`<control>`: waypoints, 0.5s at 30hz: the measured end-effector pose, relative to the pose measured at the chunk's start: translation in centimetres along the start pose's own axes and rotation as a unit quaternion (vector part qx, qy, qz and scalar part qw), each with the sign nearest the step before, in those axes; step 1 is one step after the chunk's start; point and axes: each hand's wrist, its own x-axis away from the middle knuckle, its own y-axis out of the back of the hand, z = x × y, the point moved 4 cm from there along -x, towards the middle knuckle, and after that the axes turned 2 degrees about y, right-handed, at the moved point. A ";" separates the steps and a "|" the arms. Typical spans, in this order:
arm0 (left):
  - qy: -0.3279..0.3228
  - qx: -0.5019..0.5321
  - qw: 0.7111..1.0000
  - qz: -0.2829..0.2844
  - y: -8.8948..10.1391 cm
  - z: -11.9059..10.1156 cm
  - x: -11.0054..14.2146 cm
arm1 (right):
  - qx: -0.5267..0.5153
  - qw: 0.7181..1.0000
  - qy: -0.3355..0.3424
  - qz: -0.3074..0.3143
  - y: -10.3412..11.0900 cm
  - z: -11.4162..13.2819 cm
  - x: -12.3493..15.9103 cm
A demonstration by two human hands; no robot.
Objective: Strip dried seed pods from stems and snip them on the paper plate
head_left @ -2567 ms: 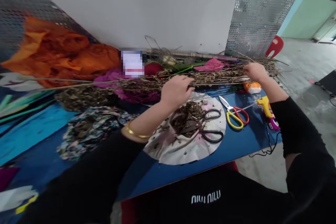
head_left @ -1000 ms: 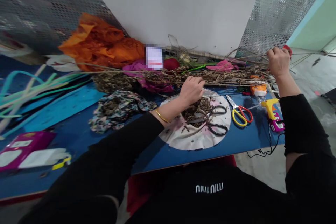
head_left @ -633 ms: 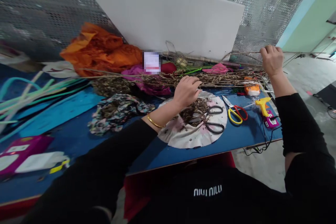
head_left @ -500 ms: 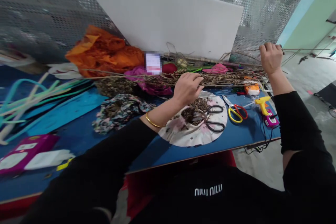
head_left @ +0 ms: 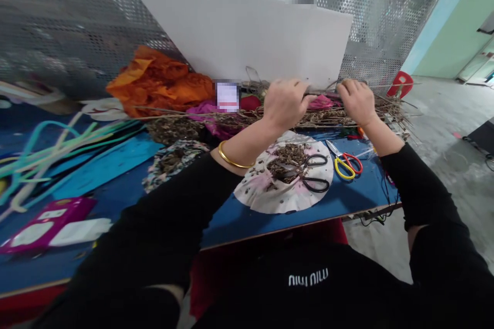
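Observation:
My left hand (head_left: 285, 104) is closed on dried stalks (head_left: 323, 91), raised above the back of the table. A short way to the right, my right hand (head_left: 357, 102) grips the same stalks, its fingers curled over them. Below both hands a long bundle of dried plant stems (head_left: 328, 117) lies across the table. Nearer me is a round whitish cloth (head_left: 266, 198) bearing a heap of brown dried plant bits (head_left: 291, 157). Black-handled scissors (head_left: 316, 185) rest on that cloth. To its right lie scissors with one red and one yellow handle (head_left: 345, 167).
Orange crumpled paper (head_left: 154, 85) and a white board (head_left: 247, 31) stand at the back. A flowered cloth bundle (head_left: 175, 157), coloured foam strips (head_left: 57, 149) and a purple box (head_left: 52, 226) occupy the left. A red chair (head_left: 401, 85) stands beyond the right end.
My right hand has come left from the table's far end, close to my left hand. My left hand has risen a little. Stalks that stretched out to the right now span both hands.

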 end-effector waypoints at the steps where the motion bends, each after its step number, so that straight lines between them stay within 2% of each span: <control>1: 0.008 -0.006 1.000 0.019 0.0 0.2 0.4 | -0.013 1.000 0.016 0.001 -0.2 1.4 0.1; 5: 0.054 -0.029 0.997 0.047 0.4 2.6 3.5 | -0.078 0.995 0.059 0.000 -0.5 5.7 1.1; 8: 0.092 -0.043 0.993 0.054 1.5 5.1 6.0 | -0.109 0.993 0.029 -0.020 -0.3 6.1 2.3; 10: 0.116 -0.049 0.990 0.064 2.2 6.7 7.5 | -0.113 0.993 -0.031 -0.031 -0.3 4.8 3.6; 12: 0.136 -0.052 0.987 0.071 3.1 8.0 8.6 | -0.106 0.987 -0.118 -0.033 -0.8 2.5 5.1; 15: 0.147 -0.054 0.984 0.080 4.2 9.4 9.9 | -0.097 0.960 -0.262 0.000 -2.4 -1.8 7.6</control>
